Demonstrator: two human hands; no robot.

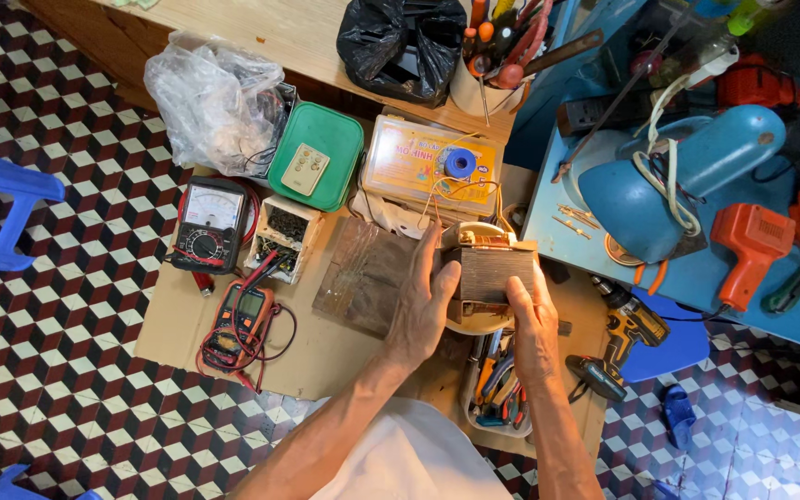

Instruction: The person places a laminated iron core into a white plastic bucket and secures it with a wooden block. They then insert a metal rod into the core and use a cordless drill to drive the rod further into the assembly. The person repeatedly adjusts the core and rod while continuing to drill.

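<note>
We see both forearms reaching forward from the bottom edge, converging over a sheet of cardboard [178, 324] on the tiled floor. Our left hand [421, 306] cups the left face of a transformer [491, 270], fingers stretched up along its side and thumb laid across the front. Our right hand [531, 324] closes on the lower right corner, fingers curled around it. So both hands are wrapped on the same block, held just above a pale round dish [474, 319]. The transformer is boxy, with dark ridged metal plates and coppery windings on top. Left of it lies a scuffed transparent plastic sheet [363, 273]; further left, a red multimeter [238, 319] with tangled leads.
</note>
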